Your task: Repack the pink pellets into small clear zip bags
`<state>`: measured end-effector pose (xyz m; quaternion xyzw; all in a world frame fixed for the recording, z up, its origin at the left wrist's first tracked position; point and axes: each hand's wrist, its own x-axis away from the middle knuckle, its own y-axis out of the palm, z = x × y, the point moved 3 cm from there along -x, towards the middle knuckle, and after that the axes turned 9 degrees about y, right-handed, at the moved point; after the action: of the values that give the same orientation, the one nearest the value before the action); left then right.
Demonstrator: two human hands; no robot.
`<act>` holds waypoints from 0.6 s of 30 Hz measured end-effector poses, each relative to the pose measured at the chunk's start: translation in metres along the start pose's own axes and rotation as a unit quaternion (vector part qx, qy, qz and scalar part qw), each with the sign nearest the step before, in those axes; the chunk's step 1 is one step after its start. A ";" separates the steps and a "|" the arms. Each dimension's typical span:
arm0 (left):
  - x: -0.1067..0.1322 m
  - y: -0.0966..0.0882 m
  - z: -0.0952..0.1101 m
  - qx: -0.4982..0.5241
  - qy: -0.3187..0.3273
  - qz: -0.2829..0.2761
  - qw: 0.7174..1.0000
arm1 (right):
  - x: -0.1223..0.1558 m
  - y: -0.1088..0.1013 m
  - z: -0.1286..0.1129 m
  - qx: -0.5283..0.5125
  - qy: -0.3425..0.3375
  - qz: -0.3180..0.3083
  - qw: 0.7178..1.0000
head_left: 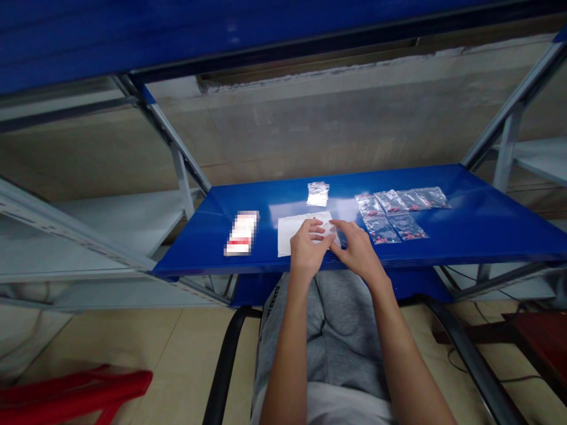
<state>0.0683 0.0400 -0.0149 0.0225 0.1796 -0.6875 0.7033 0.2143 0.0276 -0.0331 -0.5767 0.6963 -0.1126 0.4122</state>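
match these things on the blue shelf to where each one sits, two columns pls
Things
1. white sheet
2. small clear bag
3. blurred white-and-red packet
4. clear bags with red contents

Places
a. beyond the sheet, near the back edge of the blue shelf
b. beneath the left hand and right hand
c. right of the hands, in two rows
d. left of the sheet

Pairs: 1-b, 2-a, 3-d, 4-c
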 end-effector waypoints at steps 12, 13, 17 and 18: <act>-0.001 -0.011 0.005 0.091 0.038 -0.011 0.995 | 0.001 -0.011 -0.002 -0.172 0.068 -0.029 0.982; -0.001 -0.014 0.004 0.097 0.040 -0.007 0.994 | 0.001 -0.011 -0.002 -0.197 0.074 -0.032 0.977; -0.003 -0.019 0.000 0.104 0.050 0.014 0.993 | -0.001 -0.010 0.002 -0.297 0.113 -0.041 0.947; -0.003 -0.019 -0.001 0.106 0.052 0.017 0.993 | -0.002 -0.010 0.003 -0.320 0.122 -0.044 0.939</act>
<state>0.0493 0.0417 -0.0109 0.1355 0.1414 -0.6885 0.6983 0.2238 0.0272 -0.0282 -0.6900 0.7144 0.0285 0.1125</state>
